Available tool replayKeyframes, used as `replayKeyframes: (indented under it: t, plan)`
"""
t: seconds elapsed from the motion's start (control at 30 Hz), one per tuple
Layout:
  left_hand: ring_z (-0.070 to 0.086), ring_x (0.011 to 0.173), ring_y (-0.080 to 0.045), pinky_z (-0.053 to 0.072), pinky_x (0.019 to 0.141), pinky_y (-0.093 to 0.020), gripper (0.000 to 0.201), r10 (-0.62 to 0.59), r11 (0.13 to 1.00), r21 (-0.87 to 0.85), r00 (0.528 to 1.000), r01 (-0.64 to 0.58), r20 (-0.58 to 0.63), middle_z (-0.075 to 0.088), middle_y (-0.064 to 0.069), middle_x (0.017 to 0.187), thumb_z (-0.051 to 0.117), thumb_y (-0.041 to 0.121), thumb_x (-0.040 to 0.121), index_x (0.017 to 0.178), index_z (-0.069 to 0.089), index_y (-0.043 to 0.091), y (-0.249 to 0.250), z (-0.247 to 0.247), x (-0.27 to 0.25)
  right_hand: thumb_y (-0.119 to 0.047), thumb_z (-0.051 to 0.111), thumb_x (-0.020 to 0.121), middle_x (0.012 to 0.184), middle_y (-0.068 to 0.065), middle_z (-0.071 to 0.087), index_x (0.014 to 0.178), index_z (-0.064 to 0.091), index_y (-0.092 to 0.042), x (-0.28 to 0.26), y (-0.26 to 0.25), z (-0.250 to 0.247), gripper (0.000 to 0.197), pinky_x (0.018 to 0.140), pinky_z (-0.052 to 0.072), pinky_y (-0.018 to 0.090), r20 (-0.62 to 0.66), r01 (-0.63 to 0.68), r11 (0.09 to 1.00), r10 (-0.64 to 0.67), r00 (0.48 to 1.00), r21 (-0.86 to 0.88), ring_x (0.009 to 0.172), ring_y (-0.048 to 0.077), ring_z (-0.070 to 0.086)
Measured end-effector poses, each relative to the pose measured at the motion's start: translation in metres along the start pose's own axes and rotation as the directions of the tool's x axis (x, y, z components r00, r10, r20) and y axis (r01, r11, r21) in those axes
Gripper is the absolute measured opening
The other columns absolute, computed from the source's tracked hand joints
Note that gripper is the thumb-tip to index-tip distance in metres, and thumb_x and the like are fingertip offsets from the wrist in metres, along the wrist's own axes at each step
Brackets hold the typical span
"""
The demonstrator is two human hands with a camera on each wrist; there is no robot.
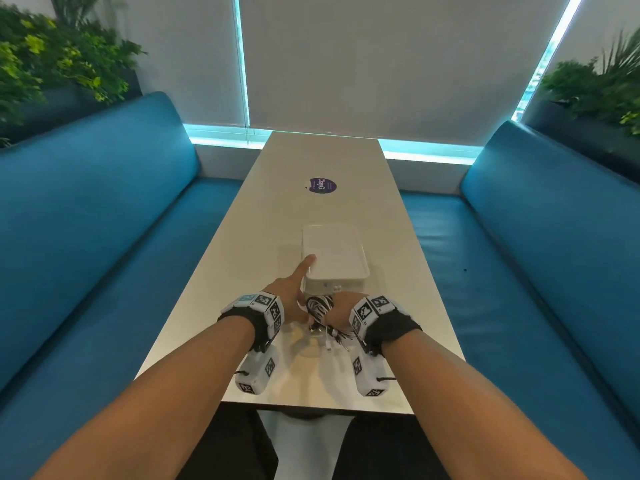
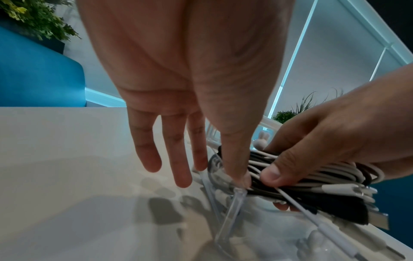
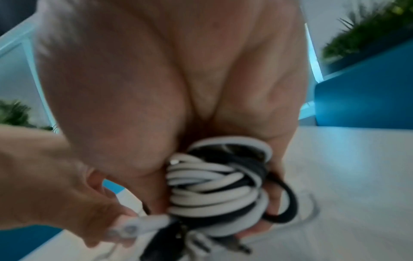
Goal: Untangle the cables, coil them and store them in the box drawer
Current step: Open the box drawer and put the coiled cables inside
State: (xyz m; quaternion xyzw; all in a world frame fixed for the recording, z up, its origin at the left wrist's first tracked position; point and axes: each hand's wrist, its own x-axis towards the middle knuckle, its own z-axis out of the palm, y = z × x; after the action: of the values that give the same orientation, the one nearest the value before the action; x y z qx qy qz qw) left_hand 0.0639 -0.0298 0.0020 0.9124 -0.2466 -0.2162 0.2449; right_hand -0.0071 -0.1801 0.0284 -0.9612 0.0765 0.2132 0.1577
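Observation:
A white lidded box (image 1: 334, 254) stands mid-table. Its clear drawer (image 2: 232, 211) is pulled out toward me, under both hands. My right hand (image 1: 341, 308) grips a coiled bundle of black and white cables (image 3: 212, 190) just above the drawer, and loose plug ends (image 2: 335, 190) hang from the bundle. My left hand (image 1: 298, 296) is beside it with straight fingers: the index fingertip rests on the box's near-left corner and the thumb (image 2: 236, 173) points down onto the drawer's edge, next to the bundle. The right wrist view is blurred.
The box sits on a long white table (image 1: 322, 161) with a purple sticker (image 1: 322, 186) farther back. Blue benches (image 1: 104, 220) run along both sides, with plants (image 1: 52, 64) behind them. The window blinds close off the far end.

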Motion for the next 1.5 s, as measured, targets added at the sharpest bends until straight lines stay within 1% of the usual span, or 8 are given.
replayKeyframes:
  t: [0.13,0.33,0.53,0.87,1.13,1.23,1.37,1.5]
  plan:
    - [0.070,0.096,-0.025,0.054,0.092,-0.044,0.131,-0.012,1.000,-0.001,1.000,0.012,0.005,0.072,-0.004,0.110,0.085,0.020,0.075,0.150,-0.018,0.050,0.001,0.000,0.003,-0.049,0.035,0.102,0.125,-0.001,0.061,0.131,0.055,-0.028,0.008,-0.007,0.008,0.041,0.102,0.044,0.043,-0.019,0.054,0.997,-0.055,0.998,-0.061,0.117,0.021,0.056]
    - [0.074,0.075,-0.024,0.063,0.075,-0.043,0.132,-0.042,0.996,-0.082,0.997,0.047,0.061,0.072,-0.009,0.102,0.079,0.012,0.076,0.144,-0.026,0.056,0.001,0.001,0.008,-0.043,0.046,0.098,0.099,0.002,0.070,0.107,0.064,-0.022,0.021,-0.006,0.022,0.029,0.075,0.054,0.032,-0.141,-0.007,0.992,-0.011,0.990,-0.129,0.084,0.021,0.066]
    - [0.075,0.077,-0.030,0.063,0.072,-0.045,0.137,-0.089,0.986,-0.129,0.989,0.104,0.122,0.074,-0.014,0.092,0.074,0.005,0.077,0.128,-0.038,0.066,0.006,0.003,0.010,-0.040,0.039,0.104,0.136,0.014,0.057,0.135,0.053,-0.010,0.015,-0.008,0.006,0.045,0.106,0.042,0.041,-0.100,-0.022,0.999,0.019,0.995,-0.030,0.126,0.030,0.053]
    - [0.074,0.069,-0.025,0.063,0.065,-0.041,0.139,-0.054,0.998,-0.016,0.994,0.056,0.097,0.073,-0.011,0.095,0.078,0.013,0.076,0.137,-0.041,0.050,0.010,0.001,0.003,-0.016,0.041,0.105,0.134,0.013,0.058,0.134,0.052,-0.007,0.006,-0.019,0.022,0.033,0.105,0.043,0.037,-0.141,-0.080,0.970,0.049,0.989,-0.230,0.125,0.029,0.054]
    - [0.074,0.064,-0.025,0.063,0.061,-0.041,0.125,-0.067,0.993,-0.089,0.994,0.074,0.089,0.075,-0.010,0.084,0.071,0.020,0.079,0.141,-0.032,0.053,0.005,0.001,0.009,-0.028,0.034,0.102,0.116,0.014,0.065,0.105,0.061,-0.017,0.018,-0.012,0.026,0.029,0.096,0.040,0.036,-0.153,0.034,0.976,-0.068,0.986,-0.217,0.111,0.030,0.058]
    - [0.074,0.087,-0.030,0.061,0.076,-0.042,0.098,-0.058,0.996,-0.069,0.998,0.058,0.000,0.066,-0.016,0.119,0.061,0.028,0.092,0.149,-0.016,0.051,0.004,0.000,0.009,-0.026,0.035,0.101,0.127,0.021,0.057,0.116,0.062,-0.010,0.025,-0.003,0.032,0.035,0.103,0.034,0.040,-0.131,-0.015,0.987,-0.006,0.991,-0.159,0.119,0.036,0.048]
    - [0.033,0.142,-0.035,0.041,0.109,-0.047,0.078,0.064,0.966,0.257,0.975,-0.007,-0.213,-0.010,-0.004,0.166,0.059,0.017,0.097,0.157,0.012,0.034,-0.007,-0.002,0.015,-0.028,0.049,0.100,0.118,0.011,0.063,0.116,0.064,-0.009,0.025,-0.003,0.025,0.029,0.101,0.043,0.041,-0.123,-0.040,0.998,0.035,0.992,-0.041,0.117,0.032,0.055]
    - [0.025,0.149,-0.027,0.039,0.110,-0.053,0.059,0.158,0.946,0.314,0.963,-0.084,-0.219,-0.001,0.004,0.168,0.057,0.017,0.097,0.149,0.029,0.019,-0.008,-0.010,0.020,-0.025,0.051,0.098,0.120,0.010,0.063,0.117,0.062,-0.008,0.033,0.008,0.022,0.027,0.091,0.045,0.037,-0.286,-0.092,0.983,0.043,0.957,-0.160,0.113,0.031,0.057]
